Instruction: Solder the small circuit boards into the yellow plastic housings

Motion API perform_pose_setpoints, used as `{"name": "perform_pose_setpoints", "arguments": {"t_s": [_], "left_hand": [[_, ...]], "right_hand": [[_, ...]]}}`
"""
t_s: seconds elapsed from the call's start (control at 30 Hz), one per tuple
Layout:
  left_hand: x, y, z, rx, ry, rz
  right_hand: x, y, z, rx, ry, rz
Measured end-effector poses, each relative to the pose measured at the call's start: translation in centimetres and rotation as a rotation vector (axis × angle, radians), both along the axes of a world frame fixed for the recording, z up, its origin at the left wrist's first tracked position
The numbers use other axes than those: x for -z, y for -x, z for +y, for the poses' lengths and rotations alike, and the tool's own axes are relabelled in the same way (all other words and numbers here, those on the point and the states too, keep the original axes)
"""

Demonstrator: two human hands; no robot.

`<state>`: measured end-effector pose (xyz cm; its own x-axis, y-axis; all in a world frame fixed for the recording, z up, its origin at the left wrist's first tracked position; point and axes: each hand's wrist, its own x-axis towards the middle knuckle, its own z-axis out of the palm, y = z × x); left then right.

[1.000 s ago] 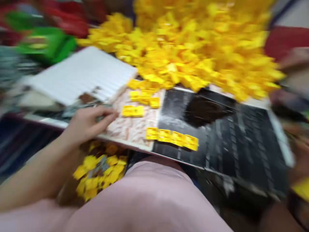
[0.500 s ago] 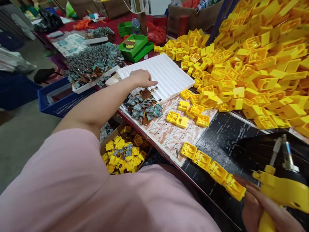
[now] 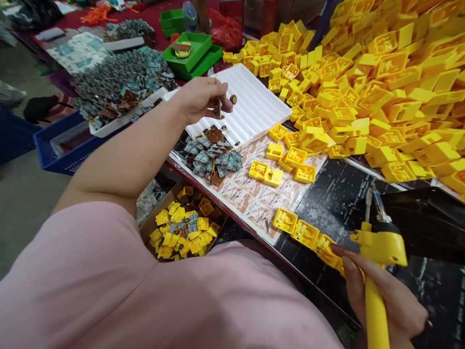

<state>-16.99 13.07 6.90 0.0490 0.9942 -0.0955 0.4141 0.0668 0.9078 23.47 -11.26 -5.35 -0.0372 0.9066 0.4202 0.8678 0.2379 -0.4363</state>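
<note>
My left hand [image 3: 201, 99] is raised above the white ribbed tray [image 3: 254, 104] and pinches a small brown circuit board [image 3: 218, 107] with a round part on it. Just below lies a small heap of circuit boards [image 3: 214, 156]. My right hand [image 3: 385, 300] grips a yellow soldering iron [image 3: 378, 257] by its handle, tip pointing up, beside a row of yellow plastic housings [image 3: 307, 233] on the black mat [image 3: 345, 194]. A few more yellow housings [image 3: 267, 173] lie on the patterned sheet.
A huge heap of yellow housings [image 3: 381, 82] fills the right and back. Green trays [image 3: 191, 53] and a large tray of circuit boards [image 3: 119, 82] sit at the back left. A cardboard box of assembled yellow parts [image 3: 183, 228] stands below the table edge. A blue crate [image 3: 61, 150] is at left.
My left hand lifted from the white tray with a small circuit board pinched in it. My right hand with the soldering iron moved left, nearer the row of housings.
</note>
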Motion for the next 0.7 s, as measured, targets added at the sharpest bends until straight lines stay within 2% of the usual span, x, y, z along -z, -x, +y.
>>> {"name": "perform_pose_setpoints", "arguments": {"t_s": [0.07,0.13,0.27,0.37,0.43,0.53,0.6,0.7], "left_hand": [[-0.4,-1.9,-1.4,0.064,0.060,-0.183],[0.4,-4.4,-3.2,0.147,0.141,-0.339],[4.6,-9.8,-8.1,0.267,0.261,-0.704],[7.8,-13.2,-11.9,0.318,0.308,-0.871],[9.2,-15.0,-13.8,0.314,0.313,-0.892],[10.2,-16.3,-15.7,0.301,0.235,-0.865],[10.4,-16.1,-16.2,0.333,0.081,-0.750],[10.5,-14.9,-16.2,0.436,-0.249,-0.380]], "right_hand": [[-0.5,1.2,0.6,-0.054,-0.073,0.043],[-1.0,2.8,1.1,-0.081,-0.150,0.110],[-1.6,6.2,2.0,-0.144,-0.121,0.215],[-1.6,7.9,2.5,-0.186,-0.125,0.368],[-1.6,8.6,2.7,-0.167,-0.180,0.403],[-1.6,8.5,2.8,-0.144,-0.270,0.287],[-1.6,7.8,2.8,-0.169,-0.310,0.222],[-1.7,6.1,2.7,-0.212,-0.358,0.170]]}}
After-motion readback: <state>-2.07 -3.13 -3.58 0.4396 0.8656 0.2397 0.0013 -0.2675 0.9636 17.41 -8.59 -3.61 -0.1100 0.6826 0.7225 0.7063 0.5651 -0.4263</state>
